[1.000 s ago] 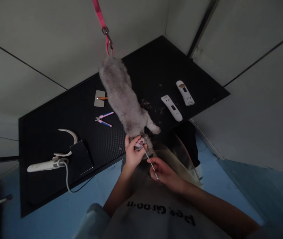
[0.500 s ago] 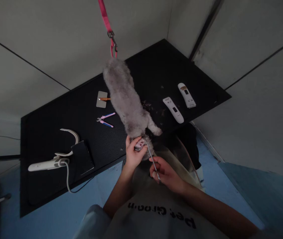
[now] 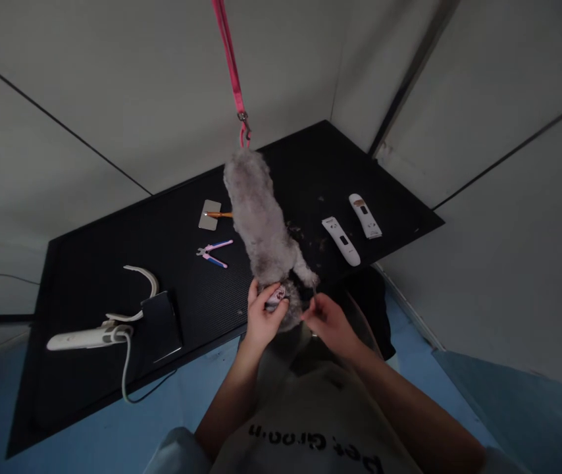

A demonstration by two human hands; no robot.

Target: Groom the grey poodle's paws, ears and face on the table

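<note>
A grey, short-clipped dog (image 3: 257, 214) is on the black grooming table, its head end towards me. My left hand (image 3: 264, 315) grips the dog's ear (image 3: 278, 296), turned so that its pinkish inner side shows between thumb and fingers. Just right of the head, my right hand (image 3: 329, 322) is closed around slim metal forceps (image 3: 314, 288). Their tip end points away from me beside the dog's outstretched leg (image 3: 303, 268), clear of the ear. Much of the forceps is hidden by my fingers.
Two white clippers (image 3: 341, 241) lie to the right, near loose hair tufts (image 3: 295, 230). On the left are pink-and-blue nail clippers (image 3: 214, 253), a slicker brush (image 3: 210, 216) and a white corded device (image 3: 88, 338) with a dark flat object (image 3: 161, 322). A pink leash (image 3: 230, 62) hangs above.
My right hand has drawn the forceps away from the ear, swinging their tip to the right. My left hand keeps its hold on the ear. The whole view has shifted slightly.
</note>
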